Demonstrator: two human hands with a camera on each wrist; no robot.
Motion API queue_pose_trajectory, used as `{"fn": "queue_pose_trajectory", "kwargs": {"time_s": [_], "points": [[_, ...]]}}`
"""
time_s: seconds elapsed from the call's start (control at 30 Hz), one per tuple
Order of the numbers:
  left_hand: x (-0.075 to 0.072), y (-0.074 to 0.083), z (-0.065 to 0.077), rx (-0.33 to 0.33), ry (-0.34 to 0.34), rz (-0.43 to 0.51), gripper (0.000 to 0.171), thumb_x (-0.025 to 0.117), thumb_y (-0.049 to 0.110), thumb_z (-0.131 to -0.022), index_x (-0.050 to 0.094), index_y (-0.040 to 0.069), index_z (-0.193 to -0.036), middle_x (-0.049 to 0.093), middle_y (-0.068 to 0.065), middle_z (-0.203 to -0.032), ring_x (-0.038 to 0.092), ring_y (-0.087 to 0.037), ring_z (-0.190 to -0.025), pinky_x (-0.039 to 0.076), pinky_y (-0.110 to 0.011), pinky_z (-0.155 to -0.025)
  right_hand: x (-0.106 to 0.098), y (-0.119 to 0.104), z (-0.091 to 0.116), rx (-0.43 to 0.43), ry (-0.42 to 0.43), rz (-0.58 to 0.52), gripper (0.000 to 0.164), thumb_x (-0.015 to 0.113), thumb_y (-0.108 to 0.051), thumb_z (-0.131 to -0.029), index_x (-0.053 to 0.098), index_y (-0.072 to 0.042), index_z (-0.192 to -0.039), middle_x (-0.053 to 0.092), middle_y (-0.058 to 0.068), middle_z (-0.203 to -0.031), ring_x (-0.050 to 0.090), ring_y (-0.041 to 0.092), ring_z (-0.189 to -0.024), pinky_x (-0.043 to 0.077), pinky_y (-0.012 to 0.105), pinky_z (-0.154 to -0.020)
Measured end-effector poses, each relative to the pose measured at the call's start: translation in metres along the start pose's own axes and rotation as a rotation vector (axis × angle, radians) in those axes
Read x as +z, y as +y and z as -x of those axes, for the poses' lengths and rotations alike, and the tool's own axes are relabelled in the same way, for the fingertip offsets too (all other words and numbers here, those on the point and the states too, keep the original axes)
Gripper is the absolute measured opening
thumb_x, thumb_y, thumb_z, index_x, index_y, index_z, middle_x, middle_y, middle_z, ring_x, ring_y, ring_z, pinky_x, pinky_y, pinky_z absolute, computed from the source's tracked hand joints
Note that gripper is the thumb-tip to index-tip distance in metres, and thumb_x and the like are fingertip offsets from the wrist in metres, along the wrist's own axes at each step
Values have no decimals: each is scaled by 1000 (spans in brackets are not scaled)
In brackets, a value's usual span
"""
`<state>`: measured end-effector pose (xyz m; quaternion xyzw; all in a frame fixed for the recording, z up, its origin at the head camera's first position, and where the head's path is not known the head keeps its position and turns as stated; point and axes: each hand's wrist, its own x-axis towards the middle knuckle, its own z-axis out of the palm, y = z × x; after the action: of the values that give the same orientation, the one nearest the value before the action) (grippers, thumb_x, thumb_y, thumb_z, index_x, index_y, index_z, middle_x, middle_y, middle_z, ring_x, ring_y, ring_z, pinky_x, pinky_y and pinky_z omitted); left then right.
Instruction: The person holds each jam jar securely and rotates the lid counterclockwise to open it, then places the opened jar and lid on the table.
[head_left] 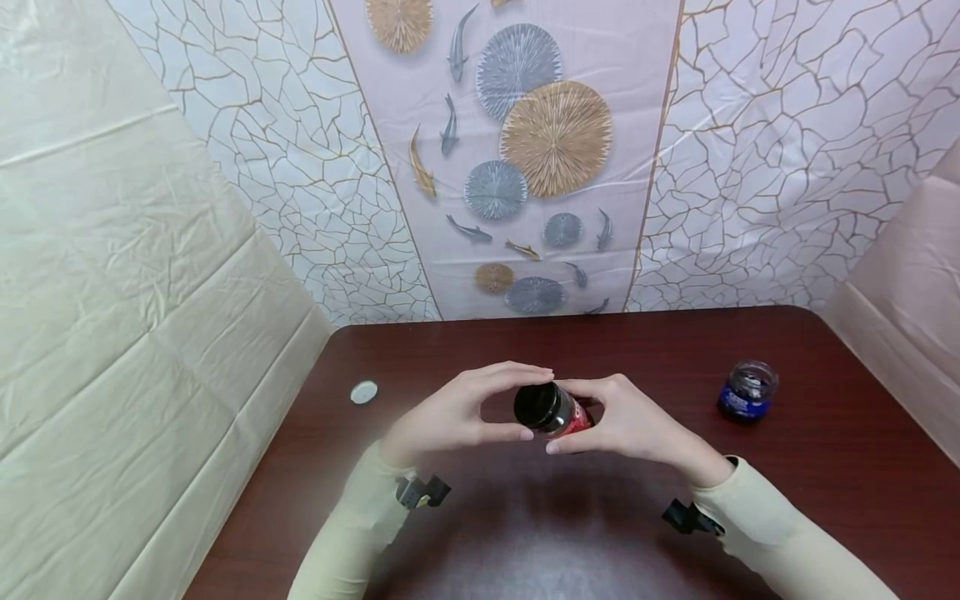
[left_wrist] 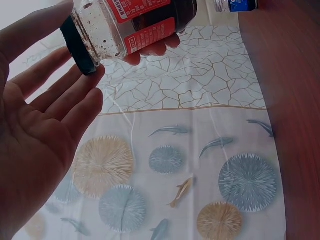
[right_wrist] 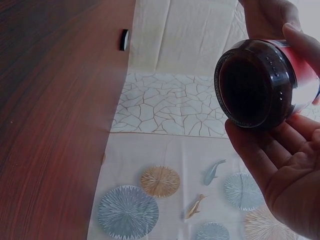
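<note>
Above the middle of the table, a glass jar (head_left: 576,418) with a red label is held tilted between both hands. My left hand (head_left: 468,410) grips its dark lid (left_wrist: 79,47), thumb on one side and fingertips on the other. The lid sits on the jar's mouth. My right hand (head_left: 626,419) holds the jar's body near the base, thumb and fingers on opposite sides. In the right wrist view the dark round bottom (right_wrist: 245,90) of the jar faces the camera. Dark contents lie toward the base, with smeared glass near the lid.
On the right of the dark red wooden table (head_left: 840,467) stands another glass jar (head_left: 748,390) with a blue label and dark contents, no lid on it. A loose round lid (head_left: 363,392) lies at the left, its pale side up. Patterned cloth (head_left: 285,208) hangs behind the table.
</note>
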<state>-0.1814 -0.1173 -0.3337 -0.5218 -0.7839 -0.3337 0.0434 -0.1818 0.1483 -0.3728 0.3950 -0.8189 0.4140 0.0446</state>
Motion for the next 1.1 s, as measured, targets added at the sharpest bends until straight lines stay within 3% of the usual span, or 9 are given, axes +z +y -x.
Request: {"fn": "queue_pose_trajectory", "kwargs": {"time_s": [0.4, 0.9, 1.1], "points": [[1, -3, 3, -25, 22, 15, 63, 82, 22, -87, 56, 13, -143, 57, 3, -143, 51, -10, -132, 42, -29, -109, -1, -1, 0, 7, 2, -5, 60, 87, -48, -76, 69, -23, -127, 71, -17, -104, 63, 6, -81, 53, 28, -70], [-2, 2, 8, -137, 33, -8, 64, 81, 27, -88, 55, 17, -145, 59, 12, -138, 51, -2, -128, 42, -27, -108, 1, -1, 0, 22, 15, -42, 64, 89, -45, -75, 68, -22, -131, 72, -14, -110, 67, 7, -88, 56, 29, -72], [-3, 1, 10, -145, 33, -10, 64, 80, 30, -89, 54, 20, -146, 58, 12, -138, 51, -3, -129, 41, -27, -108, 2, -1, 0, 13, 17, -33, 64, 89, -46, -75, 68, -22, -130, 72, -14, -110, 68, 7, -89, 56, 28, -74]]}}
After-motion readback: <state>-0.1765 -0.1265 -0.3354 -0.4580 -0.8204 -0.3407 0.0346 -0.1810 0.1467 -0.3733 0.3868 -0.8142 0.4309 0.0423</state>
